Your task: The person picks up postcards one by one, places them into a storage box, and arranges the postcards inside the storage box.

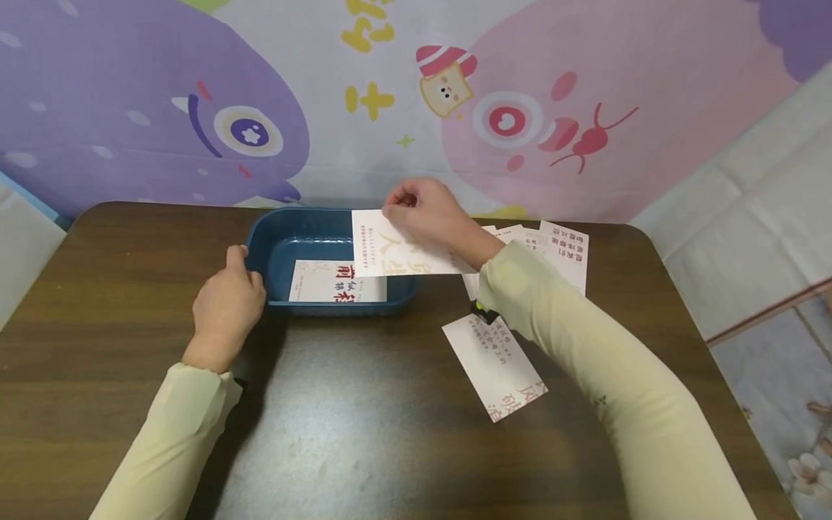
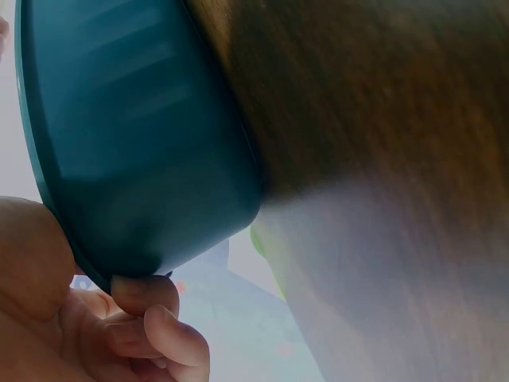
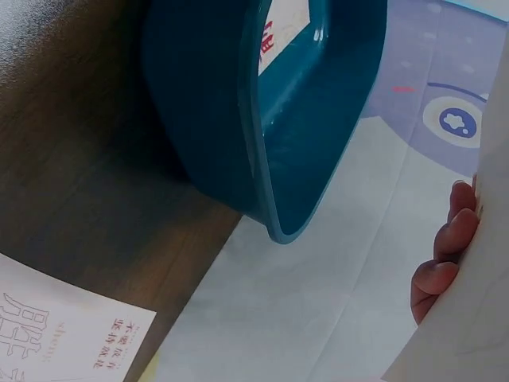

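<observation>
A dark teal plastic basin (image 1: 338, 309) stands toward the back of the table. My left hand (image 1: 227, 310) grips its left rim; the left wrist view shows thumb and fingers (image 2: 163, 326) pinching the rim at one corner. Inside the basin lies a white card (image 1: 318, 282) with red and blue characters. Over the basin's right end, my right hand (image 1: 425, 209) pinches a white card (image 1: 370, 249) with pale gold characters by its upper edge. In the right wrist view, fingers (image 3: 453, 239) curl behind that card, which covers the thumb there.
One printed card (image 1: 497, 368) lies on the brown wooden table (image 1: 312, 412) below my right forearm. Several overlapping cards (image 1: 568, 253) lie at the back right, partly hidden by the sleeve. A cartoon-printed cloth (image 1: 364, 159) hangs behind the table.
</observation>
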A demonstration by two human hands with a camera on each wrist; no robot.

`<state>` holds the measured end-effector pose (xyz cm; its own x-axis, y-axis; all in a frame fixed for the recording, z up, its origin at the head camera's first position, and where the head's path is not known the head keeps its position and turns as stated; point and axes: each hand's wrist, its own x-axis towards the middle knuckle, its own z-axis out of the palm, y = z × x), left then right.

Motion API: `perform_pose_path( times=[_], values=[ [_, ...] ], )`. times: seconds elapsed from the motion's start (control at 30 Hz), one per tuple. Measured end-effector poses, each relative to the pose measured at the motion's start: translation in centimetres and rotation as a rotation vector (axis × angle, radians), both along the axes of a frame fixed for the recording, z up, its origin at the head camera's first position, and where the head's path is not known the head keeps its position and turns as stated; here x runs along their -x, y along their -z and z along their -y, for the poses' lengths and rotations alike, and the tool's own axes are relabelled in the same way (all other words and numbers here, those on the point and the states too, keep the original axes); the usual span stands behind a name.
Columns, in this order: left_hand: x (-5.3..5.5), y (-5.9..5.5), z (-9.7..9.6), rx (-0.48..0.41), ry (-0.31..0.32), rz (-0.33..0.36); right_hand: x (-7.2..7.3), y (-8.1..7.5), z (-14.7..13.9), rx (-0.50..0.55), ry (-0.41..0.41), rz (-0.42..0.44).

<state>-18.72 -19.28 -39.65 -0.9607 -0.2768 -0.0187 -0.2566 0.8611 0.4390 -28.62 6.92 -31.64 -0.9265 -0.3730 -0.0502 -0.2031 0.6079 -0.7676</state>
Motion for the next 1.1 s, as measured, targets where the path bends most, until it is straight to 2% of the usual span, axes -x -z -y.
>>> perform_pose_path(
  times=[0.43, 1.1],
  values=[
    [0.0, 0.1, 0.1, 0.001, -0.004, -0.002, 0.4, 0.3, 1.2, -0.019, -0.013, -0.027],
    [-0.1, 0.0, 0.0, -0.002, -0.005, -0.001, 0.4, 0.7, 2.8, -0.011, -0.040, -0.019]
  ],
)
